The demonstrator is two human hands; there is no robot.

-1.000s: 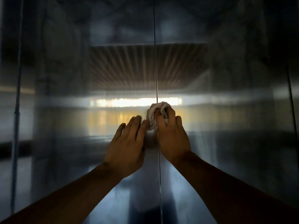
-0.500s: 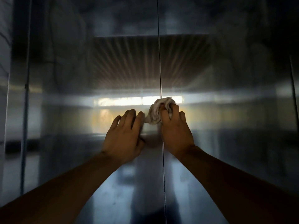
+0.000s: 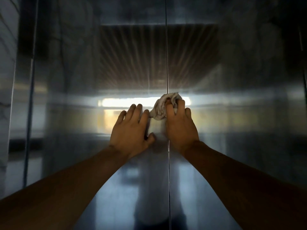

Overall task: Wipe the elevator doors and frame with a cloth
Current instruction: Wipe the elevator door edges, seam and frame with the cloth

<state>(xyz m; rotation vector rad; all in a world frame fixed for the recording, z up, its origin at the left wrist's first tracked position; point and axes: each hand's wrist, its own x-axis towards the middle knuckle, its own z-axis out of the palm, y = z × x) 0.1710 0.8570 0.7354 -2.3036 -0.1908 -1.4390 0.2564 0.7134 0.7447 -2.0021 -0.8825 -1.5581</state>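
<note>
Two shut steel elevator doors fill the view: the left door (image 3: 79,83) and the right door (image 3: 240,83), meeting at a thin vertical seam (image 3: 166,47). My right hand (image 3: 180,127) presses a crumpled pale cloth (image 3: 163,106) against the metal right at the seam, fingers curled over it. My left hand (image 3: 131,130) lies flat on the left door beside the cloth, fingers spread, holding nothing.
The steel door frame (image 3: 10,97) runs down the left edge, with a dark gap (image 3: 30,97) between it and the left door. The polished metal mirrors a slatted ceiling and a bright strip of light behind me.
Both hands and the cloth have slid slightly up the doors along the seam. The left frame has come further into view as my head turned.
</note>
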